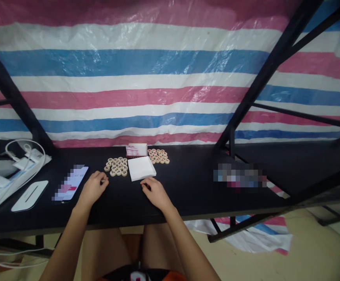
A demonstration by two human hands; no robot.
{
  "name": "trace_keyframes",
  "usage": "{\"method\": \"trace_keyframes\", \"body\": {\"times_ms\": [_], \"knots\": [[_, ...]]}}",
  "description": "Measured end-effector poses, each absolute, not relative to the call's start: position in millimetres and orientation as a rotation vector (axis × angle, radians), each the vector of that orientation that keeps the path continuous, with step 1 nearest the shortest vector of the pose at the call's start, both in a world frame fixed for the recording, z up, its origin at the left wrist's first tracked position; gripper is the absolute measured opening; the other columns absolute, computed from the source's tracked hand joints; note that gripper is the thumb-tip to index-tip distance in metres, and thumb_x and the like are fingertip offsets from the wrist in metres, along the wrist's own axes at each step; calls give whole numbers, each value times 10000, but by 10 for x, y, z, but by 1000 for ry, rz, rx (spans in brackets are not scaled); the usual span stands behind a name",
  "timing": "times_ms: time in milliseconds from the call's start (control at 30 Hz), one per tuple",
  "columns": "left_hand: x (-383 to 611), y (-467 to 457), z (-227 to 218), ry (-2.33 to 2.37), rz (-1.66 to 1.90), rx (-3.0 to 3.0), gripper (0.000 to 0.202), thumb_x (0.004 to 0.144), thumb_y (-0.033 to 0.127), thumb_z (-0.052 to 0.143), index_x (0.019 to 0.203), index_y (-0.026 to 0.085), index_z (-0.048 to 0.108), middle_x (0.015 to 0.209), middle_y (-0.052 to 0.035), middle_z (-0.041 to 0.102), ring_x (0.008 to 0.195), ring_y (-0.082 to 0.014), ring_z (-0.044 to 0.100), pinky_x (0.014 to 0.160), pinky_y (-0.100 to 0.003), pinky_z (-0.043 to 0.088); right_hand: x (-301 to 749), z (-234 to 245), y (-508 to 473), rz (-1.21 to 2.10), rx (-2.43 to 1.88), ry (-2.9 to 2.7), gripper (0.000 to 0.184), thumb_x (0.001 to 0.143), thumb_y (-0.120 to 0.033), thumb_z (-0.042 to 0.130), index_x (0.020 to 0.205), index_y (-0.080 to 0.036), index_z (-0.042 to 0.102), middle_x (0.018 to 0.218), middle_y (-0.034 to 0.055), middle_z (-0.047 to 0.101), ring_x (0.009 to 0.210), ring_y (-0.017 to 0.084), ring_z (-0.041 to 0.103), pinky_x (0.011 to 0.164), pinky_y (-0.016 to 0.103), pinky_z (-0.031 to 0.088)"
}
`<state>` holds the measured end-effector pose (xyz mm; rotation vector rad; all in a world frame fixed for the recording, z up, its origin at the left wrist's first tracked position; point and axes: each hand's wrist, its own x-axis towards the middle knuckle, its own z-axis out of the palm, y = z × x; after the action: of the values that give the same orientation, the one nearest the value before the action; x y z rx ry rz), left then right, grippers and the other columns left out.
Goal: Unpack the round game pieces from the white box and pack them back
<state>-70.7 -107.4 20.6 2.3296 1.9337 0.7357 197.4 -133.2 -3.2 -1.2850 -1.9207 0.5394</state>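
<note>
1. Cables [26, 156] and a flat white device [29, 195] lie at the far left of the black worktop [187, 195], apparently kept out of the hands' way.
2. Phone [70, 182]: flat, face up, just beside the left hand.
3. Left hand [94, 188]: grip clenched, pinching one disc [102, 180] at the fingertips. The disc sits near the left pile [116, 166] of round, pale, wood-like pieces laid flat.
4. Pad [141, 168]: white, square, thin and matte, between the two piles. A red-and-white box [136, 150] stands behind it.
5. Right hand [156, 192]: fingers curled on the worktop just below the pad. I cannot tell whether the grip holds anything.
6. Right pile [158, 156]: the same discs, grouped beside the box, likely sorted apart.
</note>
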Motion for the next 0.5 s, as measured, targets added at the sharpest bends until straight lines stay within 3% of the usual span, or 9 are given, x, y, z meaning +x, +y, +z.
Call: {"method": "trace_keyframes", "body": {"times_ms": [200, 367, 500], "knots": [[-727, -1056, 149, 1955, 784, 2326, 222, 842, 288, 418, 892, 199, 615, 1012, -69, 635, 966, -237, 576, 847, -342, 460, 1966, -44, -1345, 506, -1265, -2036, 217, 843, -166, 543, 992, -220, 691, 1113, 51, 652, 1019, 187, 560, 939, 346, 433], [-731, -1040, 119, 1961, 762, 2318, 274, 852, 270, 409, 1009, 188, 617, 1094, -76, 653, 996, -247, 591, 887, -364, 464, 1957, -38, -1359, 465, -1273, -2113, 248, 840, -210, 573, 1055, -235, 693, 1206, 48, 627, 1105, 210, 523, 963, 383, 416], [-717, -1038, 110, 1974, 740, 2334, 322, 857, 286, 407, 1060, 175, 631, 1181, -99, 610, 1071, -262, 565, 906, -381, 465, 1938, -4, -1383, 448, -1324, -2150, 258, 861, -341, 584, 1088, -262, 678, 1267, 49, 597, 1190, 238, 482, 963, 440, 391]]}}
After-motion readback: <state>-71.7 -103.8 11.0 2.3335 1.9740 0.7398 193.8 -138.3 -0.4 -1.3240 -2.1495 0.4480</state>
